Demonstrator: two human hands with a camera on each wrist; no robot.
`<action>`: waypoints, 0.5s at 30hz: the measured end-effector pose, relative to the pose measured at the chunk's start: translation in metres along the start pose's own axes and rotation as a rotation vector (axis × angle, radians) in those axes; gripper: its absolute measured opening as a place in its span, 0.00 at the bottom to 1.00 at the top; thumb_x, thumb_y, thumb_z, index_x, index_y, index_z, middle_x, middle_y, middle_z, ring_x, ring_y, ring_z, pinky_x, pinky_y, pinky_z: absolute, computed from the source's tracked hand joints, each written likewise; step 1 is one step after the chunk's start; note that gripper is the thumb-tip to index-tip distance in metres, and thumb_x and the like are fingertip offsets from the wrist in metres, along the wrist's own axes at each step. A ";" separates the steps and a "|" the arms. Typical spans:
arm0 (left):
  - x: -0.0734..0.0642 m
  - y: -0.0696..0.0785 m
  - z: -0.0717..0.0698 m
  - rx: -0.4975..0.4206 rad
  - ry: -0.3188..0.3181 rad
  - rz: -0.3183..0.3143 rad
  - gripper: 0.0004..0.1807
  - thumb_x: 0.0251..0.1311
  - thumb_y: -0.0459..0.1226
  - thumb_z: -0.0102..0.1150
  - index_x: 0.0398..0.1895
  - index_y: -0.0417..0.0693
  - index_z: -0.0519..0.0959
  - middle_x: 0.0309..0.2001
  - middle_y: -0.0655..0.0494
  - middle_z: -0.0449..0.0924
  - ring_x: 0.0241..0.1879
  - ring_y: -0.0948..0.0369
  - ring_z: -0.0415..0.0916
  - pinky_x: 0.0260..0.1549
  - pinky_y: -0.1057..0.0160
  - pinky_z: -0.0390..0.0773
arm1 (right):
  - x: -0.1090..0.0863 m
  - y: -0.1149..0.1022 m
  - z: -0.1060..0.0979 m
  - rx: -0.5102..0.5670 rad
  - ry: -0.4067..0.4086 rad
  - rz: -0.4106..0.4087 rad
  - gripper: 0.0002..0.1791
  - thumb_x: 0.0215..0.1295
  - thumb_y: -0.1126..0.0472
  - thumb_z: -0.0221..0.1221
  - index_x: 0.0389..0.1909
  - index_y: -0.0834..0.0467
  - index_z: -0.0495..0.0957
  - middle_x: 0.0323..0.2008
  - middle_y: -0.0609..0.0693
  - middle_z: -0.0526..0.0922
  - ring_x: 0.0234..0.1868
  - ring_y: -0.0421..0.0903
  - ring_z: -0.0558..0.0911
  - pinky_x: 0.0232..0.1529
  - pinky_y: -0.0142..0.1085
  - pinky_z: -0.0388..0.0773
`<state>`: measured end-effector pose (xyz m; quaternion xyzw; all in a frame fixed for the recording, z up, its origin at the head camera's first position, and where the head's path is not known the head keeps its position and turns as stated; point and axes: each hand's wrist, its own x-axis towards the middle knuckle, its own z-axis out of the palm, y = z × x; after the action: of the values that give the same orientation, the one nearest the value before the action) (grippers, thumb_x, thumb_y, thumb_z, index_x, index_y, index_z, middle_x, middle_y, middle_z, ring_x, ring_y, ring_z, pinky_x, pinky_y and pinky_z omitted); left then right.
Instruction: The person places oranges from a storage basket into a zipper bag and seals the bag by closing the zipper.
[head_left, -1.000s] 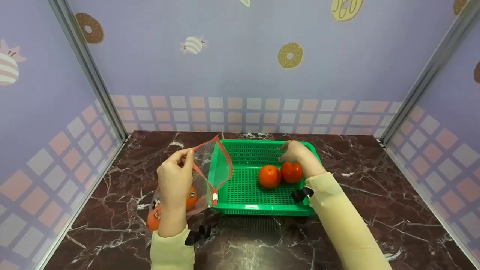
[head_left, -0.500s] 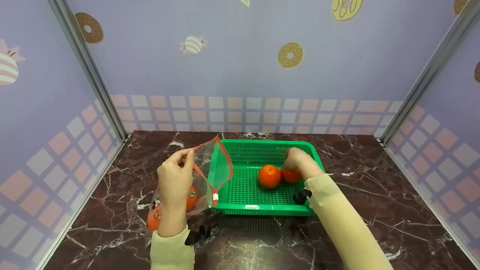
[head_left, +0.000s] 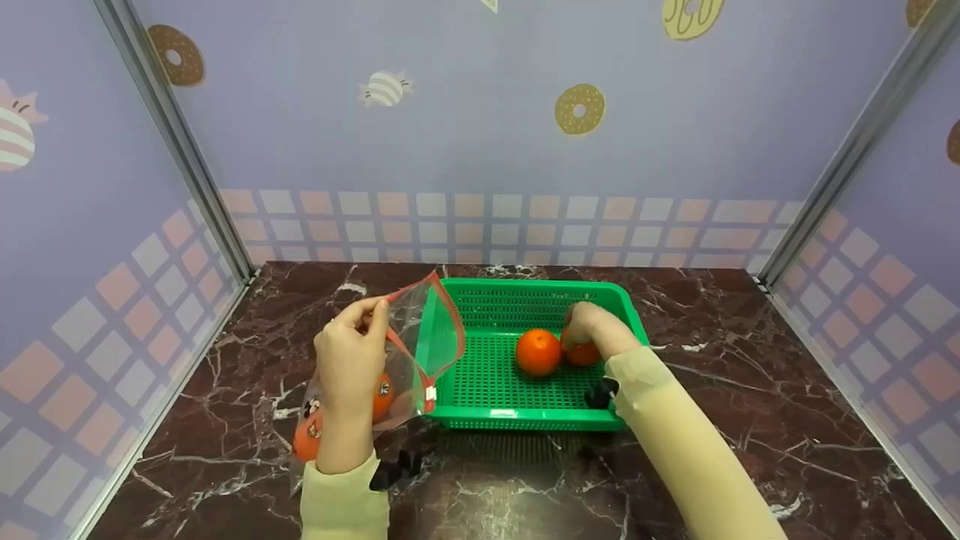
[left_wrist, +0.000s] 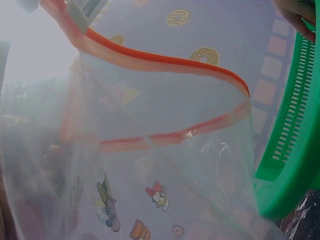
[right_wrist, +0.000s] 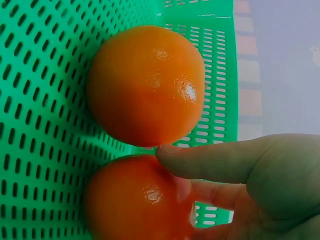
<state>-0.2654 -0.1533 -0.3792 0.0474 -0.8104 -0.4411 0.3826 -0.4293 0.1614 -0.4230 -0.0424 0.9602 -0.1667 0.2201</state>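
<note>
My left hand (head_left: 351, 360) pinches the rim of a clear zip bag (head_left: 439, 330) with a red-orange edge, its mouth spread open. Through its side show orange fruits (head_left: 384, 396) and cartoon prints. To the right, my right hand (head_left: 600, 328) reaches into a green plastic basket (head_left: 525, 283). There it grips the right-hand orange (head_left: 580, 354), thumb on the near side and fingers curled behind, as the right wrist view shows. A second orange (head_left: 538, 352) sits just left of it; in the right wrist view this orange (right_wrist: 147, 85) is above the thumb.
A dark red marbled tabletop (head_left: 495, 487) lies under everything. Purple patterned walls (head_left: 480, 150) enclose its back and sides. The bag's mouth overlaps the basket's left rim in the head view. A white slider (head_left: 430, 394) sits on the bag's edge.
My right hand has come down from above the right-hand orange and closed round it. My left hand and the bag have stayed put.
</note>
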 end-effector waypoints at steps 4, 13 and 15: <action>0.001 0.000 0.000 0.002 0.005 0.010 0.10 0.71 0.36 0.62 0.40 0.40 0.90 0.20 0.48 0.80 0.12 0.72 0.56 0.16 0.71 0.58 | 0.006 0.004 0.000 -0.026 -0.016 -0.001 0.31 0.61 0.61 0.69 0.65 0.64 0.75 0.67 0.67 0.74 0.64 0.61 0.76 0.64 0.51 0.78; 0.001 0.003 -0.002 -0.019 0.001 -0.001 0.09 0.71 0.35 0.63 0.40 0.40 0.90 0.22 0.47 0.81 0.14 0.69 0.60 0.17 0.71 0.61 | 0.000 0.003 -0.001 -0.037 0.025 -0.044 0.33 0.59 0.61 0.70 0.65 0.65 0.76 0.65 0.66 0.77 0.65 0.61 0.77 0.67 0.53 0.75; 0.001 0.002 -0.002 -0.020 -0.001 -0.002 0.09 0.71 0.35 0.62 0.41 0.39 0.90 0.22 0.47 0.81 0.14 0.69 0.60 0.17 0.71 0.61 | -0.001 0.004 -0.001 -0.040 0.032 -0.056 0.33 0.58 0.61 0.70 0.65 0.66 0.76 0.63 0.66 0.78 0.63 0.61 0.78 0.66 0.52 0.77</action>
<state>-0.2644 -0.1535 -0.3765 0.0443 -0.8062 -0.4496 0.3820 -0.4293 0.1651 -0.4230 -0.0709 0.9652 -0.1544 0.1989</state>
